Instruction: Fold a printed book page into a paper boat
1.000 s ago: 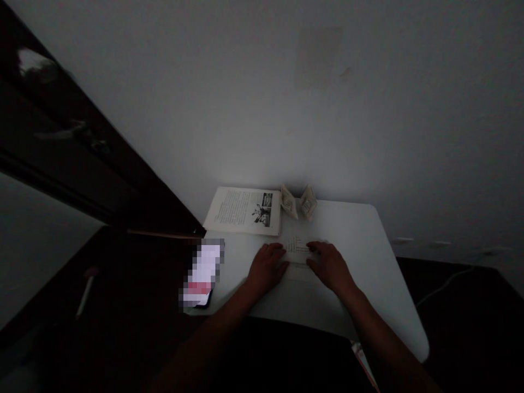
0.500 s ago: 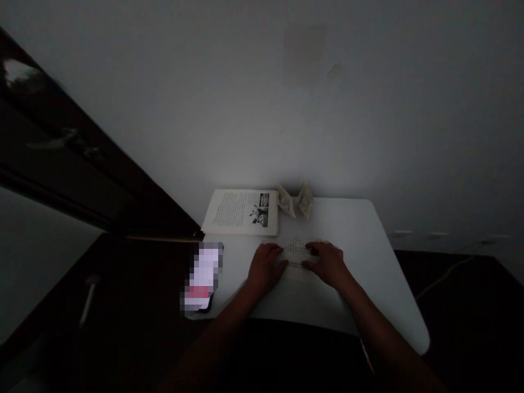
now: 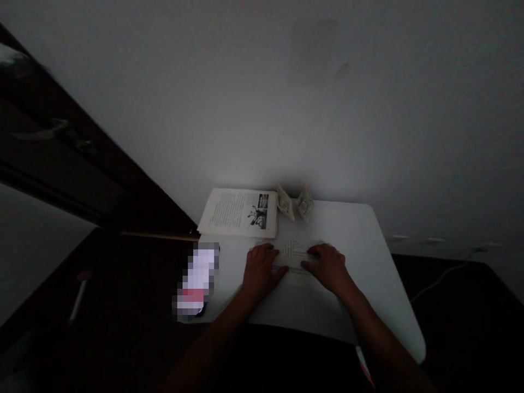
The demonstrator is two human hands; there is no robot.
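A folded sheet of printed paper (image 3: 293,250) lies flat on the white table, its upper part narrowing to a point. My left hand (image 3: 261,268) holds its left side, with the thumb along the lower fold and the fingers at the upper left edge. On the opposite side, my right hand (image 3: 328,264) has fingertips and thumb on the paper's right edge. A lower strip of the sheet shows below my thumbs. Two folded paper boats (image 3: 305,204) stand behind it near the wall. Dim light blurs the finer creases.
An open book (image 3: 235,214) with a picture lies at the table's back left. A phone (image 3: 198,278) with a blurred screen rests at the left edge. The white table (image 3: 385,305) stands against a grey wall (image 3: 229,109). A dark door (image 3: 61,147) is at left.
My left hand has shifted slightly left along the paper, and its thumb and fingers are spread wider. The paper's pointed top shows more clearly. The whole view has tilted slightly.
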